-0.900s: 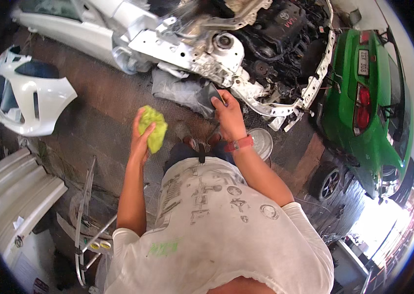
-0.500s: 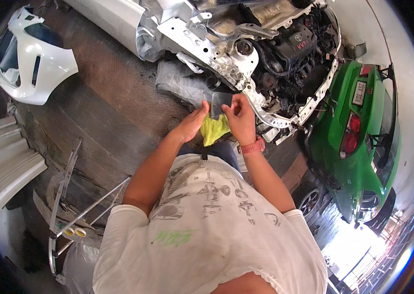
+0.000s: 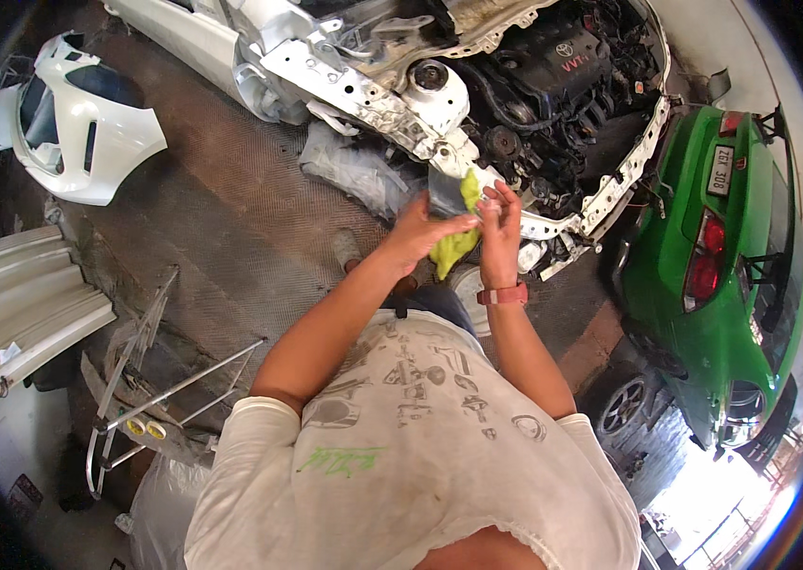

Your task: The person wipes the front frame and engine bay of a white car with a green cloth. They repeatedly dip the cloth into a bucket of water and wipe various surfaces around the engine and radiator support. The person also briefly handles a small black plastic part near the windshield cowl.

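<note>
In front of my waist my two hands are close together. My left hand (image 3: 416,236) is closed on a thin dark grey sheet (image 3: 445,194), which looks like sandpaper; its thumb reaches across toward the other hand. A crumpled yellow-green cloth (image 3: 453,251) hangs between the hands, part of it rising above the left thumb. Against the cloth is my right hand (image 3: 500,226), with a red watch on the wrist; its fingers are bent and seem to pinch the cloth's edge. Just beyond both hands runs the bare white front frame (image 3: 458,152) of a car.
An engine (image 3: 553,66) lies exposed inside the frame. Grey plastic sheeting (image 3: 363,176) sits below the fender side. A white bumper (image 3: 102,142) rests on the floor at far left, a metal stand (image 3: 169,399) at lower left. On the right is a green car (image 3: 705,247).
The dark sheet, held between both hands before, now sits at my left hand. The cloth has risen between the hands. My right hand has turned upright, and both hands have shifted right.
</note>
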The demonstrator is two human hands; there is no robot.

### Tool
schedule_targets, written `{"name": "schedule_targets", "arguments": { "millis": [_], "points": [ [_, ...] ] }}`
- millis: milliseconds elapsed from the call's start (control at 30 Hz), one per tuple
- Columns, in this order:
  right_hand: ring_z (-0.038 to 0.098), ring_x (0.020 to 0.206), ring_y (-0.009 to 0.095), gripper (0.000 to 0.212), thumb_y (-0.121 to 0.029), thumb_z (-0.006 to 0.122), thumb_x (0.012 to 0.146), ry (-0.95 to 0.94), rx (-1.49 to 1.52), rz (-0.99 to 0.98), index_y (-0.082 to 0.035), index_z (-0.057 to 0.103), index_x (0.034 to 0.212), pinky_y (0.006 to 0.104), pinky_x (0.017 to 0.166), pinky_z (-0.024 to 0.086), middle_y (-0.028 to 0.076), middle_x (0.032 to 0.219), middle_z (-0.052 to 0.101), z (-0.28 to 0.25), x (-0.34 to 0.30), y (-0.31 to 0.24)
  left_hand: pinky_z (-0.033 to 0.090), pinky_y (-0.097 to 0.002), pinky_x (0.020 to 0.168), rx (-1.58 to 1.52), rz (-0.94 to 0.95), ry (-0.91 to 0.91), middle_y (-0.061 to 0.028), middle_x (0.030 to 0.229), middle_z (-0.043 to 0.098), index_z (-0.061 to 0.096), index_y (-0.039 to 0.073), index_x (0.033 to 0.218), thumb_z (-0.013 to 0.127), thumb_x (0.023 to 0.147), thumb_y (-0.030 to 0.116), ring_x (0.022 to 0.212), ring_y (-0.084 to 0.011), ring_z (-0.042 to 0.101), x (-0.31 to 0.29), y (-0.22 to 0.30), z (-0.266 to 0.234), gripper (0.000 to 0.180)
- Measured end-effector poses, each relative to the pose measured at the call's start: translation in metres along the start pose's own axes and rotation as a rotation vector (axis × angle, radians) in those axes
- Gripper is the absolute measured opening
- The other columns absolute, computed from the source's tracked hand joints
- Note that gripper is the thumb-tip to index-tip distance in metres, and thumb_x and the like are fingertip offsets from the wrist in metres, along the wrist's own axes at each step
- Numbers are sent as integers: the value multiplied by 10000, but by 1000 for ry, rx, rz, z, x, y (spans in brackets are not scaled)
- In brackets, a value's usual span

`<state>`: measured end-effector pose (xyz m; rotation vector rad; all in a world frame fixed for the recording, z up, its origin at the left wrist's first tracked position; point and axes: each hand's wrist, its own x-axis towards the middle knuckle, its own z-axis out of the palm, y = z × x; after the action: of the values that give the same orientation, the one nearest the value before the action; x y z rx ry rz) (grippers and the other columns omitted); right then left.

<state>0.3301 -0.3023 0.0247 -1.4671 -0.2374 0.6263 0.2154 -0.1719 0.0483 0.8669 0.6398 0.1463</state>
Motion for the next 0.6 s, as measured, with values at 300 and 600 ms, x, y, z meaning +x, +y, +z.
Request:
{"name": "schedule_targets", "arguments": {
  "millis": [300,600],
  "points": [
    [694,1251,289,663,-591,570,1099,-356,1001,399,-78,561,1519,463,1009,615,118,1477,674,-60,16,-9,545,-269,843,367,296,229,-60,1210,723,678,48,1371,841,863,116,964,-115,658,13,29,65,538],
    [779,981,226,334,-157,743,1030,-327,78,223,-8,685,1323,409,837,645,117,1179,781,67,110,-66,595,-508,952,717,86,581,-227,1517,617,368,71,1612,546,1016,49,1179,-395,728,60,79,-81,623]
  ]
}}
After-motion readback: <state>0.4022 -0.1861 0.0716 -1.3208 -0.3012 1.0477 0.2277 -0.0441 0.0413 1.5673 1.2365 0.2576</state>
